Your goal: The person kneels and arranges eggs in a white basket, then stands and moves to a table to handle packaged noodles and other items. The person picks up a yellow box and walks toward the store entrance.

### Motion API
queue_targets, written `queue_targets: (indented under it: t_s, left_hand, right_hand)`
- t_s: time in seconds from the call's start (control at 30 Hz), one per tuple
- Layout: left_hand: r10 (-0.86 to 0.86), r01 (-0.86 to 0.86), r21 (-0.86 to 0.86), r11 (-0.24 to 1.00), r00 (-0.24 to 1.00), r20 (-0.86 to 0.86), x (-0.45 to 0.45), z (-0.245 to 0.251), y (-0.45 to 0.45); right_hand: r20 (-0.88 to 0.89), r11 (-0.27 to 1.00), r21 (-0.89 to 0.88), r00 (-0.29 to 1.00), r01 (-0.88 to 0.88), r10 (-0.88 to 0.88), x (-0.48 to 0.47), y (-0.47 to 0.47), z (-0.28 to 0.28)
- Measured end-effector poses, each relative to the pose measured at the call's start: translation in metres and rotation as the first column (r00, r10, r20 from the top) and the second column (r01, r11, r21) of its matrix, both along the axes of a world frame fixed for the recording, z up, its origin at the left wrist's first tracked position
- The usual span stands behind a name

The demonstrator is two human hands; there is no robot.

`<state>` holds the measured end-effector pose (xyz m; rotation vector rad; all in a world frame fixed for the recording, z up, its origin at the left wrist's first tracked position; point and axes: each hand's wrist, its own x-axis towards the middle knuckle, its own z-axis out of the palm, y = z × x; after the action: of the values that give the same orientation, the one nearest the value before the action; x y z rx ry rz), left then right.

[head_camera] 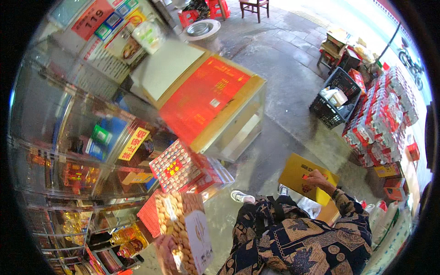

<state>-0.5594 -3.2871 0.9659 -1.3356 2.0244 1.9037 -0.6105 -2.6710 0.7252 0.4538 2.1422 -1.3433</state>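
My left hand lies against the side of a carton printed with walnuts, low on the left. Whether its fingers grip the carton cannot be told. At the right, my right hand is over a yellow cardboard box, its fingers bent at a small red mark; their hold is partly hidden. A red and white patterned carton stands just beyond the walnut carton. Below the yellow box are a clear plastic bag and a brown cardboard box.
A glass case with a red sheet on top stands ahead. Glass shelving lines the left. To the right are a black plastic crate, stacked wrapped packs and white sacks. Red stools stand far ahead.
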Motion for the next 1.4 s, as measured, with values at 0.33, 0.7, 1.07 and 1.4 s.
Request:
queue_targets:
  t_s: [0.33,0.7,1.07,1.4]
  left_hand:
    - [-0.329,0.298,0.148,0.943,0.901,0.283,0.048,-0.139,0.121]
    - [-0.698,0.695,0.068,0.716,0.708,0.109,-0.058,-0.332,0.276]
    - [-0.841,0.837,-0.089,0.540,0.540,-0.024,-0.215,-0.411,0.369]
    - [-0.953,0.923,-0.383,-0.046,0.075,0.294,-0.325,-0.430,0.455]
  right_hand:
    - [-0.059,0.868,-0.265,0.892,0.420,-0.449,0.042,0.152,-0.049]
    - [-0.039,0.741,-0.259,0.759,0.620,-0.649,0.039,0.239,-0.064]
    - [0.136,0.528,-0.177,0.552,0.831,-0.823,0.018,0.304,-0.068]
    - [0.238,0.426,-0.155,0.452,0.891,-0.859,-0.045,0.413,-0.173]
